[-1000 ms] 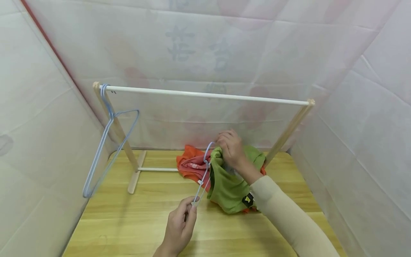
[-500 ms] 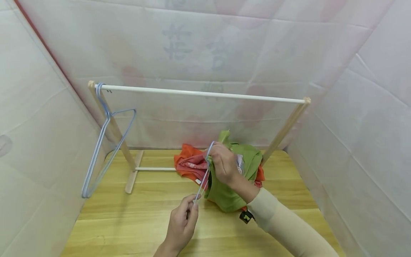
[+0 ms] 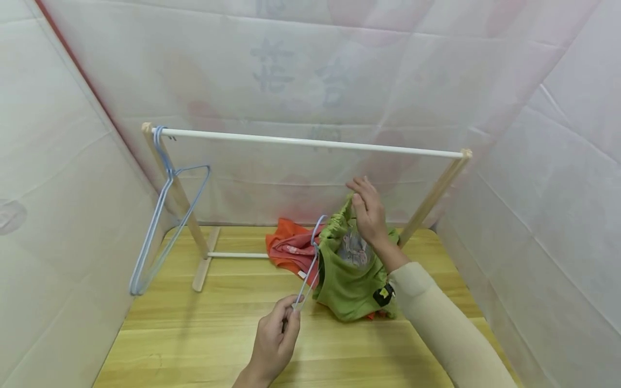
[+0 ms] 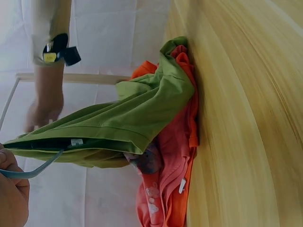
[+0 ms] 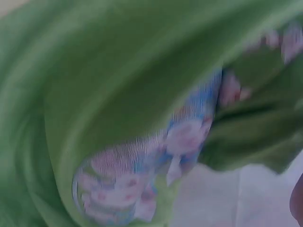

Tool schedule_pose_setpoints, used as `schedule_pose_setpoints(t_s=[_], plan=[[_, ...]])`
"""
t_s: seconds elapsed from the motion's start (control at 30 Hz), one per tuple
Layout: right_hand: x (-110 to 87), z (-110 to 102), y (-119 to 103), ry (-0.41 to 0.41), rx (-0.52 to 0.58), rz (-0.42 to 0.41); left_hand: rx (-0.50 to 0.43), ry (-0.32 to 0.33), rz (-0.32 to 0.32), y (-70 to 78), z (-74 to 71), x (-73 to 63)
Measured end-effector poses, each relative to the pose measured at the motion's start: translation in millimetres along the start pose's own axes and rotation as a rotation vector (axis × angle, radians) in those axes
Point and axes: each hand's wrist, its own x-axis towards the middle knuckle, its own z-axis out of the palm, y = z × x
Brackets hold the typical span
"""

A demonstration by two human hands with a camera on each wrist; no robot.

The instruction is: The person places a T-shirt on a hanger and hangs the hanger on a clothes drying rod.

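In the head view my left hand [image 3: 274, 337] grips a light-blue wire hanger [image 3: 308, 280] near its left end. The hanger's hook points up, and its right side goes into the opening of a green shirt [image 3: 346, 291]. The left wrist view has the blue wire entering the dark neckline [image 4: 76, 142]. My right hand [image 3: 371, 215] is at the shirt's raised upper edge, fingers extended, thumb beside the gathered cloth. A cartoon print [image 5: 123, 189] fills part of the right wrist view, where most of the right hand is hidden.
Under and left of the green shirt lie orange and pink garments [image 3: 291, 250] on the wooden table [image 3: 218, 334]. A rack with a white rail [image 3: 291, 141] stands behind. More blue hangers [image 3: 162, 215] hang at its left end. Pale fabric walls [image 3: 543, 215] enclose the table.
My right hand went from the shirt's upper edge down to the neckline by the hook, then up and right; its fingers have straightened. The left hand keeps its grip on the hanger, nearly still.
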Motion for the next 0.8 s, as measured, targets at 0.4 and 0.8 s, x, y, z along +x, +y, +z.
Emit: schedule_pose_setpoints(t_s=[0.4, 0.8], plan=[[-15.0, 9, 9, -0.214, -0.079, -0.144, -0.018, 0.002, 0.012, -0.3, 4.0, -5.0], [-27.3, 11, -45, -0.269, 0.072, -0.297, 0.017, -0.013, -0.015, -3.5, 4.4, 2.8]])
